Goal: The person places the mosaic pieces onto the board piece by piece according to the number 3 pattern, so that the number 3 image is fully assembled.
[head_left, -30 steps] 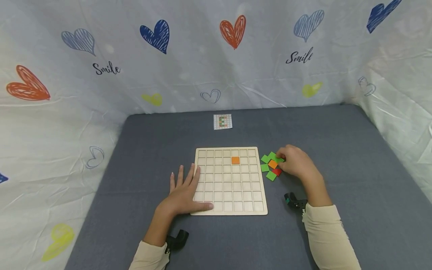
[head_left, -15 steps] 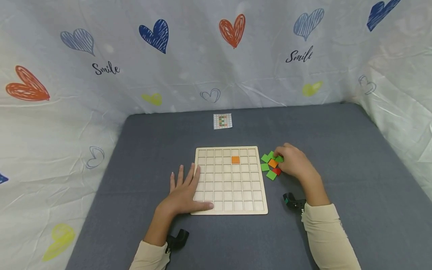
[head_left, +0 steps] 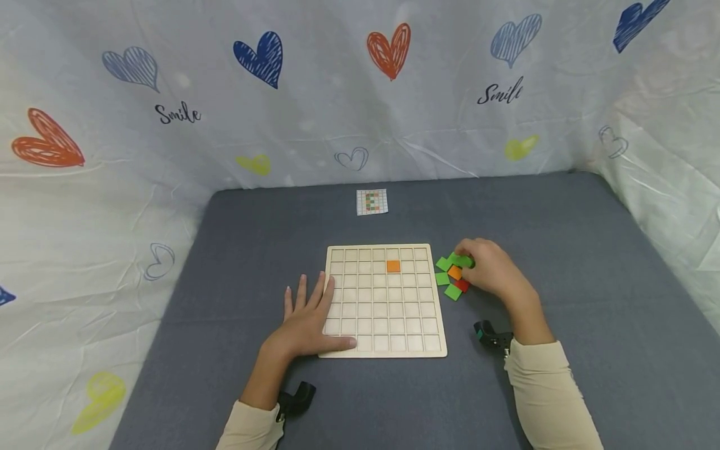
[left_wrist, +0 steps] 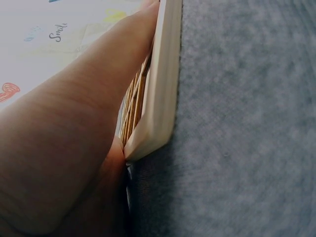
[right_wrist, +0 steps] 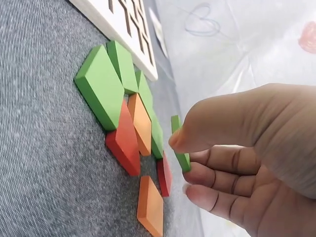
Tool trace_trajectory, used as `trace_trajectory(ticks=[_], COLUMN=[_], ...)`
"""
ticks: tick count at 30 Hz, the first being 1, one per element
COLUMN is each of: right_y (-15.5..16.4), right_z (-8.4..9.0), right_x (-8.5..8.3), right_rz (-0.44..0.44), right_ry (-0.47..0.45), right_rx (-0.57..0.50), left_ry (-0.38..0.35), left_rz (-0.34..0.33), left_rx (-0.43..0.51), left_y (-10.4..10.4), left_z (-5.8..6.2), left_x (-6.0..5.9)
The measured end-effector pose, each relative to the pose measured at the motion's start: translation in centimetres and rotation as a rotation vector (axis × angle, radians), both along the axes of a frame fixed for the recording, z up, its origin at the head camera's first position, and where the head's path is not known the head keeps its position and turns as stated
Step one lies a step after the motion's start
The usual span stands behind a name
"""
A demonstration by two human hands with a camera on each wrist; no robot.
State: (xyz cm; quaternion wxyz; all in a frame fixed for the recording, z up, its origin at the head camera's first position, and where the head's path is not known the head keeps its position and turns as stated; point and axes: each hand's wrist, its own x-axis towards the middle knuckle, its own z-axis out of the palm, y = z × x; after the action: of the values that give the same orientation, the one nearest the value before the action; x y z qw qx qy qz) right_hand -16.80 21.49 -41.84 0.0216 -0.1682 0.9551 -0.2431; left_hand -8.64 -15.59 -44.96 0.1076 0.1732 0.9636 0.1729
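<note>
A pale wooden grid board [head_left: 388, 300] lies on the grey table, with one orange tile [head_left: 393, 266] in a cell near its top. My left hand [head_left: 304, 328] rests with spread fingers on the board's left edge, its thumb across the lower left corner. Between thumb and fingers my right hand [head_left: 492, 267] pinches a green tile [right_wrist: 181, 150], held above the pile in the right wrist view. Below it lie loose square tiles: green ones [right_wrist: 102, 86], red ones [right_wrist: 124, 143] and orange ones [right_wrist: 150, 205]. In the head view the right hand covers part of this pile.
A small printed card [head_left: 372, 202] with a coloured grid pattern lies near the table's far edge. Behind the table hangs a white cloth [head_left: 315, 112] printed with hearts. Both wrists wear black camera mounts [head_left: 297, 399].
My right hand has lifted a green tile slightly from the right side of the pile. The left hand and the board have stayed in place.
</note>
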Motion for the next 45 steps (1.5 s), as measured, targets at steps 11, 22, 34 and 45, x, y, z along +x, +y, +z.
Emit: trace_trajectory(ticks=[11, 22, 34, 45], right_y=[-0.9, -1.4, -2.1, -3.8], right_z=[-0.2, -0.3, -0.3, -0.2], right_x=[-0.1, -0.1, 0.0, -0.3], right_rz=[0.04, 0.062, 0.084, 0.145], right_ry=[0.025, 0.063, -0.058, -0.018], right_rx=[-0.048, -0.067, -0.093, -0.116], left_ry=[-0.009, -0.015, -0.002, 0.0], left_rz=[-0.005, 0.004, -0.001, -0.001], left_rx=[-0.008, -0.009, -0.008, -0.002], left_y=[0.0, -0.1, 0.1, 0.0], left_z=[-0.2, 0.0, -0.2, 0.0], left_x=[-0.1, 0.0, -0.1, 0.0])
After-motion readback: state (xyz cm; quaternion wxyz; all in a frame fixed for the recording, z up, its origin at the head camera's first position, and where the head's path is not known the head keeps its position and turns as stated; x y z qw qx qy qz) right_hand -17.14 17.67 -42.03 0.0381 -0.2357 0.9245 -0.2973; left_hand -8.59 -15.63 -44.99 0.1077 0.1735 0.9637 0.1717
